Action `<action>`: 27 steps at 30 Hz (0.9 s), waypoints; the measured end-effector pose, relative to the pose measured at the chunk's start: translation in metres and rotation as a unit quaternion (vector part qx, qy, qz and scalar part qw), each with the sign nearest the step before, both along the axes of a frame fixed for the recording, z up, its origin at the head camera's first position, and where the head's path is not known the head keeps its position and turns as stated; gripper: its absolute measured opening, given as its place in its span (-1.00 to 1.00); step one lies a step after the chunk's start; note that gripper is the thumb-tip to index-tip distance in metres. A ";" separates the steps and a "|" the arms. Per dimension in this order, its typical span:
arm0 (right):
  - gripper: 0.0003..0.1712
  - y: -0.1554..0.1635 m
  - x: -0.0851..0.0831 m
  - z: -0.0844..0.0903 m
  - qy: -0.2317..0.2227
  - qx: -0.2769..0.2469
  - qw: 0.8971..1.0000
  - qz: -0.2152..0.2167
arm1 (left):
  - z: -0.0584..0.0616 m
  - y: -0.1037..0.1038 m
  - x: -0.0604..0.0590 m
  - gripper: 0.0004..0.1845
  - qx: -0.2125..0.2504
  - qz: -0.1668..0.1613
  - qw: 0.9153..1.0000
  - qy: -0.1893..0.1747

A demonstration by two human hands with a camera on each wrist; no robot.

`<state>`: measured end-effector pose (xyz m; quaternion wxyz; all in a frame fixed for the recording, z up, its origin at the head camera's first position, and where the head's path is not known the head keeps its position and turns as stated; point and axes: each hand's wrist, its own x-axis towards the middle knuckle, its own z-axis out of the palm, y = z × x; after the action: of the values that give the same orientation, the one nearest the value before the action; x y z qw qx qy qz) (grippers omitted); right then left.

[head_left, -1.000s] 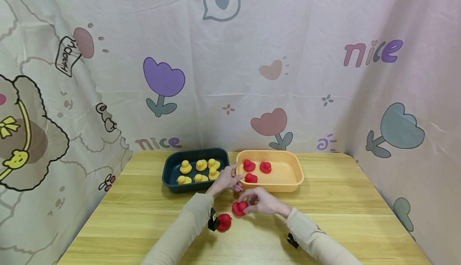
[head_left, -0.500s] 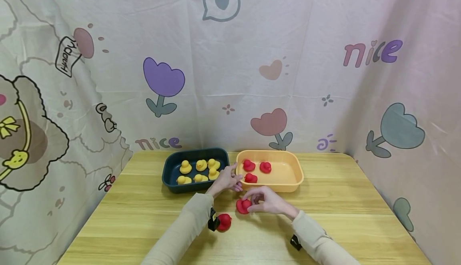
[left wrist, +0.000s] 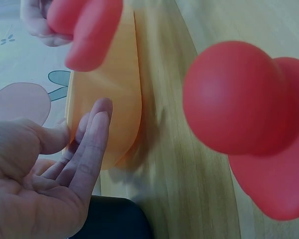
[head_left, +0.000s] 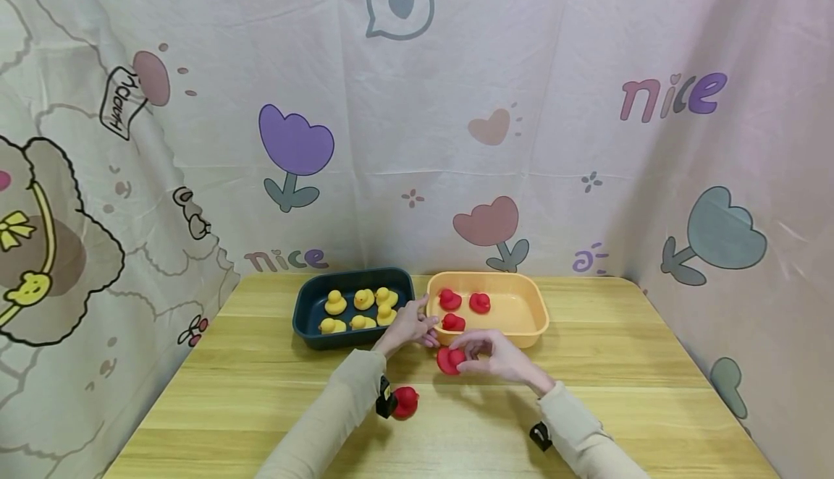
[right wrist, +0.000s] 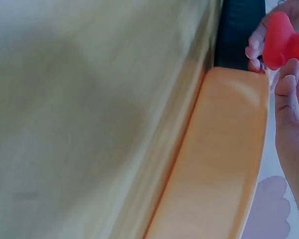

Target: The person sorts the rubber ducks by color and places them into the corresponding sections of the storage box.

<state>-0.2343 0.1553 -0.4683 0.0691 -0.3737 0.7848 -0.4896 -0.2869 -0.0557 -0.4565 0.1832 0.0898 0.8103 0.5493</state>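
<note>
My right hand (head_left: 496, 356) pinches a red rubber duck (head_left: 448, 360) between thumb and fingertips, just in front of the orange bin (head_left: 504, 338). In the right wrist view this duck (right wrist: 281, 42) hangs above the bin's rim line, tilted. The left hand (head_left: 407, 325) holds the orange bin's near left corner, thumb at the rim and fingers along the outer wall (left wrist: 124, 109). Another red duck (head_left: 406, 401) rests on the table beside the left wrist, partly hidden by the black wrist camera. Several red ducks (head_left: 480, 303) sit inside the orange bin, grouped toward its left.
To the left stands a dark blue bin (head_left: 301, 320) with several yellow ducks (head_left: 335, 302) in it. Both bins stand near the back of the wooden table (head_left: 619, 349), before a patterned curtain (head_left: 404, 103). The left forearm (head_left: 332, 407) crosses the table's front.
The right hand has carried its red duck up and to the right, from the table's middle toward the orange bin's front wall. The left hand has stayed at the bin's corner.
</note>
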 end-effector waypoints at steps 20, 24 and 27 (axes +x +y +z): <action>-0.68 0.015 0.004 0.039 0.042 -0.043 0.997 -0.048 | -0.002 0.000 0.000 -0.28 0.011 -0.005 1.000 0.006; -0.67 0.019 0.000 0.043 0.041 -0.056 0.996 -0.047 | -0.002 0.000 0.000 -0.28 0.012 -0.004 1.000 0.003; -0.67 0.023 -0.005 0.044 0.047 -0.059 0.996 -0.051 | -0.002 0.000 -0.001 -0.27 0.009 -0.005 1.000 0.005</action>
<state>-0.2395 0.1786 -0.4240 -0.0150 -0.3597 0.7749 -0.5196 -0.2877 -0.0553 -0.4587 0.1809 0.0978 0.8059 0.5552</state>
